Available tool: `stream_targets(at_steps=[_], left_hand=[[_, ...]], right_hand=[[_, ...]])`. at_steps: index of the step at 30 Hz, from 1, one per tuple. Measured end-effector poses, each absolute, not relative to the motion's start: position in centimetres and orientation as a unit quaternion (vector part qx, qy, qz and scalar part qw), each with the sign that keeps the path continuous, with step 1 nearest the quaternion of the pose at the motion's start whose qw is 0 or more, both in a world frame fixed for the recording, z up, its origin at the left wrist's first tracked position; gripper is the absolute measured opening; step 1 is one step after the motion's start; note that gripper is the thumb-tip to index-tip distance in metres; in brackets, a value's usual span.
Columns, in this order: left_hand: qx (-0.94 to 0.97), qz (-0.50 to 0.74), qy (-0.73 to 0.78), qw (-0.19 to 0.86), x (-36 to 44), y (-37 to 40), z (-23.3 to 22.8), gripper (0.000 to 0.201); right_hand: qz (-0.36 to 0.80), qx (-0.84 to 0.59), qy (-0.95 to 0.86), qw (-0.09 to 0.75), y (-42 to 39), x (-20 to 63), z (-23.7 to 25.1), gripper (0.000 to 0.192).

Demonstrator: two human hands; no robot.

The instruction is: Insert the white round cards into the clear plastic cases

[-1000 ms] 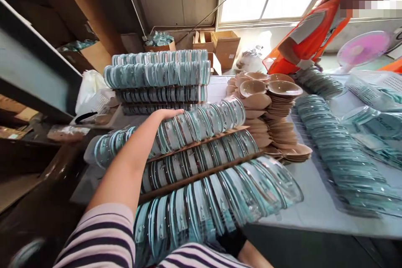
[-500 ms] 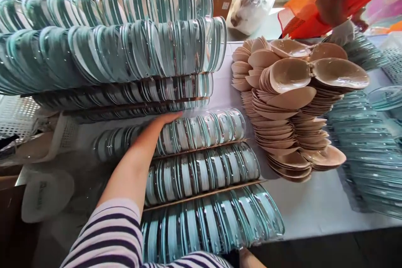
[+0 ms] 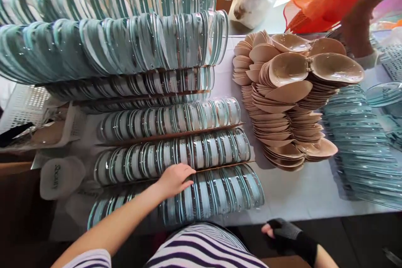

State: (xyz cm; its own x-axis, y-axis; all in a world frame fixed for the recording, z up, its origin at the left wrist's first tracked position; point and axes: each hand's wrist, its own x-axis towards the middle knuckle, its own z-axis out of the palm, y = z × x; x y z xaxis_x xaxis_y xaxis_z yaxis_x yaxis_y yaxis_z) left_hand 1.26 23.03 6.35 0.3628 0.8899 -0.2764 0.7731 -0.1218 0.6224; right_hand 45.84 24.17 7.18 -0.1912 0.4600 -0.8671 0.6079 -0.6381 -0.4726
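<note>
My left hand (image 3: 173, 180) lies palm down on the nearest row of clear plastic packs with teal cards (image 3: 216, 192), fingers spread over their top edges. Two more rows (image 3: 176, 119) sit behind it, split by brown cardboard strips. My right hand (image 3: 284, 231), in a black fingerless glove, hangs below the table's front edge and holds nothing that I can see. A tall pile of beige cups (image 3: 292, 92) stands to the right of the rows.
Higher stacks of the same teal packs (image 3: 125, 42) rise at the back left. More clear packs (image 3: 361, 146) lie in a row at the right. Another person's arm (image 3: 358, 29) and an orange mesh bag (image 3: 317, 4) are at the far right. A white basket (image 3: 21, 104) sits left.
My left hand has come back from the far row to the nearest row. My gloved right hand has come into view below the table edge. The view tilted down.
</note>
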Motion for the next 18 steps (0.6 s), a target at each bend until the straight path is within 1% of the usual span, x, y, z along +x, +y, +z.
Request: stream_targets(at_steps=[1,2,4,5,6,7,8,10,12,13,15,17,18], left_hand=[[0.735,0.055,0.579,0.348,2.3,21.6,5.6,0.033],[0.726,0.03,0.6,0.334,3.2,20.7,5.0,0.033],[0.713,-0.009,0.635,0.297,4.5,20.5,4.3,0.029],[0.711,-0.017,0.645,0.281,5.0,20.9,4.3,0.028],[0.709,-0.019,0.652,0.267,5.5,21.4,4.7,0.027],[0.709,-0.015,0.658,0.253,6.0,21.9,5.3,0.026],[0.707,-0.009,0.665,0.238,6.4,22.3,6.1,0.024],[0.7,0.001,0.683,0.207,7.1,22.4,8.1,0.02],[0.693,0.015,0.703,0.161,7.2,21.8,10.2,0.018],[0.696,0.027,0.707,0.121,7.1,21.3,11.2,0.019],[0.695,0.049,0.718,0.006,6.2,20.0,13.1,0.022],[0.666,0.058,0.738,-0.092,5.1,18.3,15.1,0.026],[0.644,0.06,0.753,-0.121,4.6,17.5,16.2,0.028]], right_hand=[[-0.695,0.59,0.402,0.083,26.6,45.5,8.0,0.023],[-0.699,0.56,0.441,0.061,29.4,44.3,8.6,0.027],[-0.619,0.514,0.593,-0.043,35.4,39.2,9.6,0.032],[-0.555,0.486,0.668,-0.1,38.2,35.6,9.9,0.036],[-0.494,0.452,0.731,-0.133,40.5,31.7,10.2,0.045],[-0.44,0.42,0.782,-0.135,42.2,27.8,10.5,0.052],[-0.39,0.409,0.818,-0.107,43.2,24.2,10.8,0.05],[-0.332,0.378,0.864,-0.027,43.7,18.6,11.4,0.045],[-0.306,0.34,0.889,0.033,43.2,15.9,11.9,0.043],[-0.293,0.316,0.901,0.047,43.0,15.4,12.0,0.04],[-0.255,0.27,0.927,0.05,43.0,15.8,12.0,0.03],[-0.203,0.237,0.95,0.007,43.0,16.9,12.0,0.027],[-0.211,0.21,0.955,-0.009,42.8,17.6,12.1,0.026]])
